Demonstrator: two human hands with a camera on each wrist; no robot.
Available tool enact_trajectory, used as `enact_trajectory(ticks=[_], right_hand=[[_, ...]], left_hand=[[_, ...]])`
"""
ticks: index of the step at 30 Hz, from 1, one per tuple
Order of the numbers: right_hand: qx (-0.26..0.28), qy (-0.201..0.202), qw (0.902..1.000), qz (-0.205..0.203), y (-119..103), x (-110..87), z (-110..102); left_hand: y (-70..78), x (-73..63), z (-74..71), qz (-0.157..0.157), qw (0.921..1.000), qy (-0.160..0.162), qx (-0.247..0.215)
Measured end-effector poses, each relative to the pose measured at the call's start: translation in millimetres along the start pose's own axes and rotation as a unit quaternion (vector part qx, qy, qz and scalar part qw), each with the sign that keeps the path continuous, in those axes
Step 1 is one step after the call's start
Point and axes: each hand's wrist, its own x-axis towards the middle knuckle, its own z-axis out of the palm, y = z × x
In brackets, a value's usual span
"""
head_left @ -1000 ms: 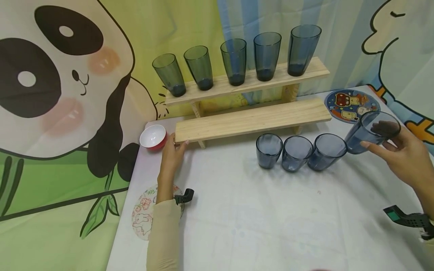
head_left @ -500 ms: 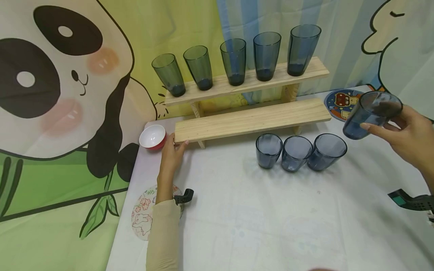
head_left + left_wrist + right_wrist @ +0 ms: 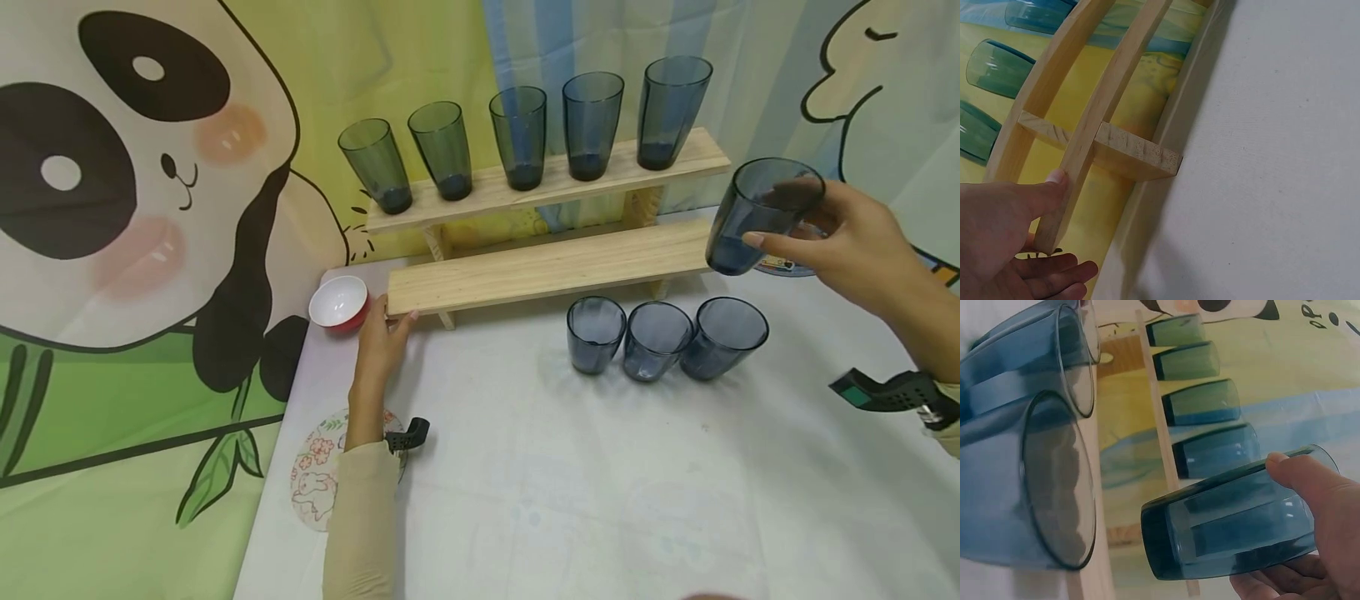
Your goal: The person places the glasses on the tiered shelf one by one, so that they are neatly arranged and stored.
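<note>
My right hand (image 3: 862,242) grips a blue-tinted drinking glass (image 3: 757,221) near its rim, thumb on the near side. The glass tilts, and its base overlaps the right end of the lower shelf board in the head view. In the right wrist view the thumb presses the wall of the held glass (image 3: 1235,525). At the other end, my left hand (image 3: 381,346) holds the left tip of the two-tier wooden shelf (image 3: 540,267), thumb against the board's front edge (image 3: 1075,165). Three similar glasses (image 3: 657,342) stand in a row on the table before the shelf.
Several tinted glasses (image 3: 517,137) line the upper board. A red bowl with a white inside (image 3: 339,302) sits beside the left hand. A round rabbit-print mat (image 3: 311,492) lies under the left forearm; another round mat (image 3: 783,267) is mostly hidden behind the right hand.
The right hand has raised the fourth glass from the end of the front row and carried it up, then left toward the lower board. The left hand has stayed in place.
</note>
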Motion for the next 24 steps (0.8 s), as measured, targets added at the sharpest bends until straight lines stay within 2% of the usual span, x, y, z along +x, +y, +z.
enact_trajectory(ticks=[11, 20, 24], right_hand=[[0.030, -0.078, 0.9959, -0.036, -43, 33.3, 24], [0.071, -0.153, 0.9849, -0.040, -78, 58.3, 65], [0.088, -0.173, 0.9788, -0.065, -96, 65.9, 83]], left_hand=[[0.7, -1.5, -1.1, 0.000, 1.0000, 0.001, 0.003], [-1.9, -0.5, -1.2, -0.002, 1.0000, 0.001, -0.005], [-1.5, 0.0, -0.6, 0.000, 1.0000, 0.000, -0.004]])
